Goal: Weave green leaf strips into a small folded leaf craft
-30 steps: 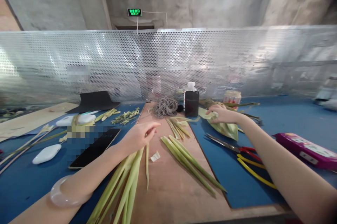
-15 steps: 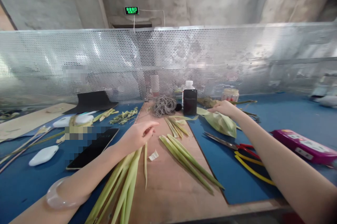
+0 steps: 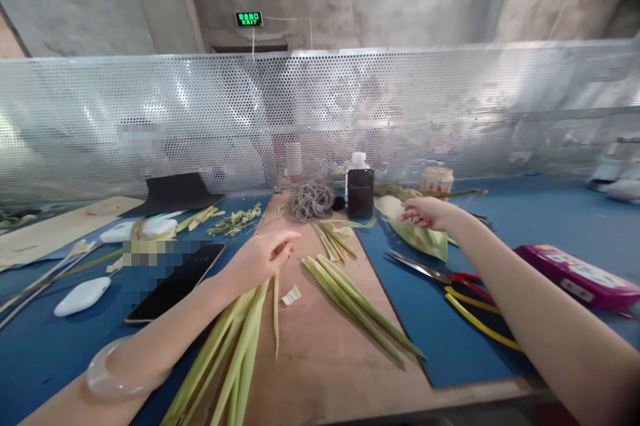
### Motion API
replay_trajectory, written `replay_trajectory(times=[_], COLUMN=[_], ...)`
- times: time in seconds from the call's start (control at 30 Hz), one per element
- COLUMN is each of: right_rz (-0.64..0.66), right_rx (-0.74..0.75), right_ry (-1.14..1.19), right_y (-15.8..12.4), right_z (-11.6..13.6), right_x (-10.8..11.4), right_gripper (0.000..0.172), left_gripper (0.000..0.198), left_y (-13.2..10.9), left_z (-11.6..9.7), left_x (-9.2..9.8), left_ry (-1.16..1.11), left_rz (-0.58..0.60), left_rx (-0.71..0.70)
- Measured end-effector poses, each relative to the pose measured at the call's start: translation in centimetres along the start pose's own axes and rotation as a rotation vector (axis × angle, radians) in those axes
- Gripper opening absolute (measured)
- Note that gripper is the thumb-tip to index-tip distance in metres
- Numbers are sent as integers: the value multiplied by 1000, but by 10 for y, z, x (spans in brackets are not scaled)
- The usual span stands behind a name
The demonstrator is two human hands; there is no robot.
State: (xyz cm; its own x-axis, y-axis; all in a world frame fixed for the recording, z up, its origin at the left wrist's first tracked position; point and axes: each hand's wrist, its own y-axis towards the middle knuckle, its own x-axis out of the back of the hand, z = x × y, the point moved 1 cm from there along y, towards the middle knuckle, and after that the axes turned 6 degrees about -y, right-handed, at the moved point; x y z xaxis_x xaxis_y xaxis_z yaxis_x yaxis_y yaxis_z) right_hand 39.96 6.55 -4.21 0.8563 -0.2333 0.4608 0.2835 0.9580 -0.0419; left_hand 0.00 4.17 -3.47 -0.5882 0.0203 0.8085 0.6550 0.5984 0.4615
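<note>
My left hand [image 3: 263, 256] rests on the wooden board with its fingers curled; what they hold, if anything, is hidden. Long green leaf strips [image 3: 245, 359] run from beneath it toward the front edge, and a thin strip [image 3: 277, 319] lies beside them. My right hand [image 3: 425, 213] is over a broad pale-green husk [image 3: 425, 239], fingers drawn together near its far end. At the fingertips shows a pale rounded piece [image 3: 389, 206]; whether they grip it is unclear. Scissors [image 3: 425, 269] with red and yellow handles lie under my right forearm.
More green strips [image 3: 360, 306] lie on the board [image 3: 340, 379]. Behind them are grey cord [image 3: 313, 201] and a dark bottle [image 3: 360, 193]. A phone [image 3: 180, 283] and white case [image 3: 83, 296] are left, a purple package [image 3: 575, 276] right. A perforated metal screen [image 3: 320, 113] stands behind.
My right hand has drawn back slightly toward me, its fingers now more bunched, and the pale rounded piece shows beyond the fingertips. My left hand has stayed in place.
</note>
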Motion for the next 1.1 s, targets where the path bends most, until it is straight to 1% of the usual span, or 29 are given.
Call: replay_trajectory(times=[0.1,0.17,0.23,0.33,0.53,0.57,0.63,0.67,0.7,0.73,0.77,0.8,0.87,0.93,0.97,1.03,1.1], right_rz=[20,-9,-62,-164,-430,-501,-657,-714,-737,-706,-629,-524,-252,-62,1,65,89], right_rx=[-96,-123,-116,-57,99,152,313,409,498,575,629,673,781,889,943,1011,1016], right_ry=[-43,-82,-122,-176,-315,-346,-422,-462,-501,-533,-562,-593,-659,-719,-751,-818,-876], right_y=[-2,-2,-2,-3,-14,-17,-26,-31,-36,-42,-48,-54,-69,-83,-89,-99,-106], right_z=[-3,-4,-5,-3,15,19,30,35,41,47,53,58,67,70,71,67,62], right_x=[2,4,4,3,-2,-3,-8,-13,-20,-29,-40,-52,-81,-108,-120,-140,-154], right_gripper=[17,20,24,28,21,21,21,21,21,20,20,19,20,22,25,31,34], left_gripper=[34,34,34,34,35,35,35,35,34,34,33,33,30,27,25,21,16], left_y=[0,-1,-1,-1,-1,-1,-1,-1,0,0,0,0,0,1,1,1,1], left_z=[1,1,0,-2,-2,-2,-2,-2,-1,-1,0,2,6,11,13,15,13], left_x=[0,0,0,1,2,2,2,2,2,2,1,1,0,1,1,2,3], left_ry=[4,6,8,10,30,40,54,58,60,58,53,47,40,54,70,108,131], left_rz=[-4,-2,2,7,-3,-14,-34,-37,-37,-31,-22,-11,-5,-15,-23,-22,2], left_rx=[-7,-9,-5,3,19,24,36,43,53,66,81,95,119,139,146,145,113])
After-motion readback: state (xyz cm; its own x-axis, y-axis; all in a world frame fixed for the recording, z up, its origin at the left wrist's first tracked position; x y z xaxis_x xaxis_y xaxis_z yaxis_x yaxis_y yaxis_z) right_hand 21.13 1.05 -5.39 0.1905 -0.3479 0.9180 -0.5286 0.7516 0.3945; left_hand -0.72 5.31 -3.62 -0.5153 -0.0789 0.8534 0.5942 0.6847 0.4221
